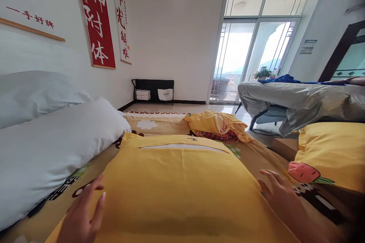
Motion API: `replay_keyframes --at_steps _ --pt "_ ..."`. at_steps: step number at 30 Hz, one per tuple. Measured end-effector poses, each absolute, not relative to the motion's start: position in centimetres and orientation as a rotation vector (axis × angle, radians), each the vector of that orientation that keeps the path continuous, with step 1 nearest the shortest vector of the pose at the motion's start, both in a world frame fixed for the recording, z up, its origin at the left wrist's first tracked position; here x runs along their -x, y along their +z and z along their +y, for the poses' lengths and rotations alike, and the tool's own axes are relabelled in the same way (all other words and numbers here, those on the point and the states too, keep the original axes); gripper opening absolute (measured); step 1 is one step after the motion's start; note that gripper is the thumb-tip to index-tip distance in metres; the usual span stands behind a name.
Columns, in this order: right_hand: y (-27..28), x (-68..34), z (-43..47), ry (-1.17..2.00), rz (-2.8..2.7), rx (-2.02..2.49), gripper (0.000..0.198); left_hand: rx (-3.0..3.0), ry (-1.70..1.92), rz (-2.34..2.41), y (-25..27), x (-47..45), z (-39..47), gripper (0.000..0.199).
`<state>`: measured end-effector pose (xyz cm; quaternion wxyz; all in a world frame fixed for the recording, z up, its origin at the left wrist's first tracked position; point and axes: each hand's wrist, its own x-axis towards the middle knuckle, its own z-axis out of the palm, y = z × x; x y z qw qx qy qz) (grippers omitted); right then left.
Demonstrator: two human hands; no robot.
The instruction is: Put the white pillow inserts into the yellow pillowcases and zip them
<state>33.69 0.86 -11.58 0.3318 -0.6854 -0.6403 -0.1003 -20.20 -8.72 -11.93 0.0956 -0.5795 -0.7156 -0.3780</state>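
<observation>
The left hand [81, 214], at the lower left of the frame, is open, its fingers loosely curved and its thumb apart; the right hand [282, 197], at the lower right, is open too, fingers extended. Neither appears to grip anything.

Directly between them, filling the lower centre, lies a plump pillow in a plain yellow cloth cover [182, 186]. The left fingers overlap its left margin and the right fingertips meet its right edge; whether either presses on the cloth cannot be told. Neither hand is plainly nearer, as the two flank it almost evenly. Its near end runs out of the bottom of the frame, so its long axis is uncertain, but the slit near its far edge runs left to right, squarely across the line of sight, beyond both hands, with white showing inside.

Outward from there, a long, smooth white pillow [71, 144] slants along the left of the frame, near the left hand. At the right, beyond the right hand, sits a second yellow pillow with a pink vegetable motif [333, 144]. Past the slit, right of centre, a crumpled yellow cloth [205, 121] rests on the tan patterned bedsheet [265, 155].
</observation>
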Motion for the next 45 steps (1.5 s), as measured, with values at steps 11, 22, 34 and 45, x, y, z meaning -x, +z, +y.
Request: replay_keyframes --at_steps 11,22,34,45 --pt "-8.4 -13.1 2.3 -0.025 -2.451 1.29 0.063 2.634 -0.622 -1.779 -8.3 3.5 1.7 0.07" --pt "-9.3 -14.3 2.0 -0.105 -2.383 1.397 0.055 2.614 -0.644 -1.801 -9.2 3.9 1.4 0.072" --pt "-11.7 -24.1 1.2 -0.216 -2.044 1.726 0.058 2.153 -0.686 -1.857 -12.2 12.0 -3.3 0.051" --pt "-14.0 -26.3 0.2 -0.243 -1.984 1.721 0.058 2.087 -0.673 -1.906 -12.7 12.7 -4.6 0.051"
